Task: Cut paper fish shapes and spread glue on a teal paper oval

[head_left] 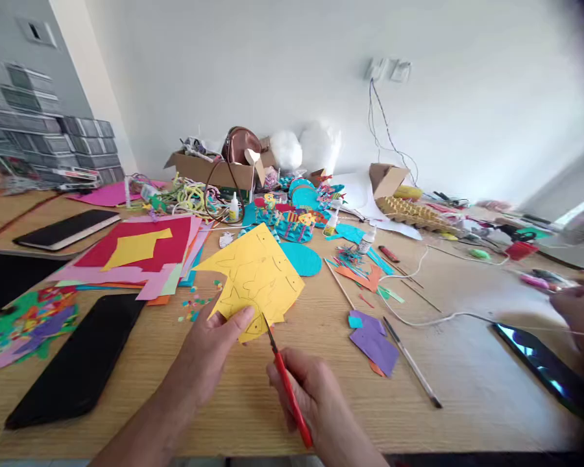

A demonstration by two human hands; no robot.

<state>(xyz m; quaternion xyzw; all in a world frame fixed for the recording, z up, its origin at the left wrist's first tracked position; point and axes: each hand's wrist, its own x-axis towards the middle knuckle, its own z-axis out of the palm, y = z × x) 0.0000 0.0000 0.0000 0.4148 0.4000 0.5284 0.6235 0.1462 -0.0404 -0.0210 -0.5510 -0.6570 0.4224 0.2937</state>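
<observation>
A yellow sheet of craft paper [267, 269] with pencil-drawn star and other outlines is pinched in my left hand [219, 337], the thumb on top near its lower left. My right hand [306, 389] grips red-handled scissors [287, 389] whose blades point up and away. The blade tips meet the paper's lower edge, just right of my left thumb. How far the blades are apart I cannot make out. Small coloured paper dots [194, 301] lie on the table left of the sheet.
Stacked coloured paper [92, 250] and a black phone [82, 357] lie left. Purple scraps [377, 344], a paintbrush [413, 366] and a white cable [448, 318] are right. Glue bottles [234, 209] and a cardboard box [209, 172] stand behind. Another person's hand [577, 311] shows at far right.
</observation>
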